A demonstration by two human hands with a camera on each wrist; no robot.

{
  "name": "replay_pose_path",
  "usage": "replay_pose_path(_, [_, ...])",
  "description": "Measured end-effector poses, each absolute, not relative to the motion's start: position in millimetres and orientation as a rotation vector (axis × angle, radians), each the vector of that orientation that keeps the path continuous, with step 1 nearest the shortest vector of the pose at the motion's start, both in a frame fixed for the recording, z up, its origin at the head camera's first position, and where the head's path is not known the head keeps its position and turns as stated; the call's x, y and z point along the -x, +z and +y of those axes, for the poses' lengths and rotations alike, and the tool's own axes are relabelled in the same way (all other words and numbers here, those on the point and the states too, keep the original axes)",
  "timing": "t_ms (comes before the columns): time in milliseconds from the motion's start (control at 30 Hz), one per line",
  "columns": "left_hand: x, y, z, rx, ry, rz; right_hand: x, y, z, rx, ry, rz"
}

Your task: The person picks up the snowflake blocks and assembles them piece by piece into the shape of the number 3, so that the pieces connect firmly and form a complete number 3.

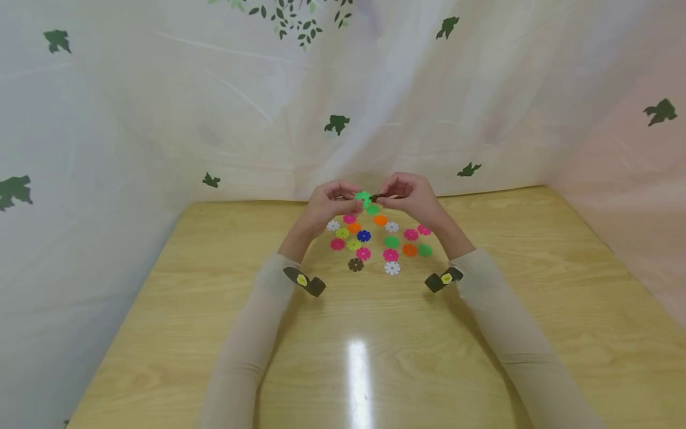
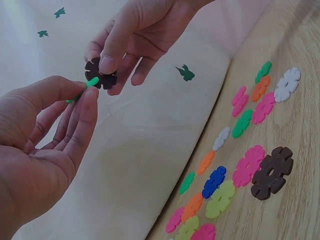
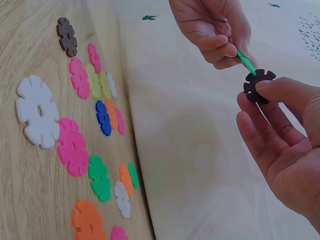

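Between thumb and fingers my left hand [image 1: 333, 205] pinches a green notched disc [image 1: 363, 198], a flower-shaped plastic piece. My right hand [image 1: 411, 195] pinches a dark brown notched disc [image 2: 102, 74] of the same shape, thumb on its face. Both discs are held up above the far part of the table. In the right wrist view the edge of the green disc [image 3: 246, 62] meets the rim of the brown disc [image 3: 258, 86], the two standing crosswise to each other. Part of the green disc is hidden by the left fingers.
Several more notched discs lie flat on the wooden table [image 1: 343, 322] below the hands, among them a blue disc [image 1: 364, 236], a white disc [image 1: 392, 268] and a brown disc [image 1: 356, 264]. A pale curtain [image 1: 257, 131] with green leaf prints hangs behind the table's far edge.
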State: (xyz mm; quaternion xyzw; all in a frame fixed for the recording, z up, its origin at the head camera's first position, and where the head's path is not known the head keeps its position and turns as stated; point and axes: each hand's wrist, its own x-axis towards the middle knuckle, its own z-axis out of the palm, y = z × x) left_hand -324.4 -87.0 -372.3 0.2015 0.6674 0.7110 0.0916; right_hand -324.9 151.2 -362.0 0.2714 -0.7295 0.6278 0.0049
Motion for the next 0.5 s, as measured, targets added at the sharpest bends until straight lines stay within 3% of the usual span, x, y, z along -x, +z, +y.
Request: replay_pose_path(500, [325.1, -369.3, -89.1, -0.460, 2.063, 2.007, 320.8, -360.8, 149.6, -0.858, 1.904, -2.276])
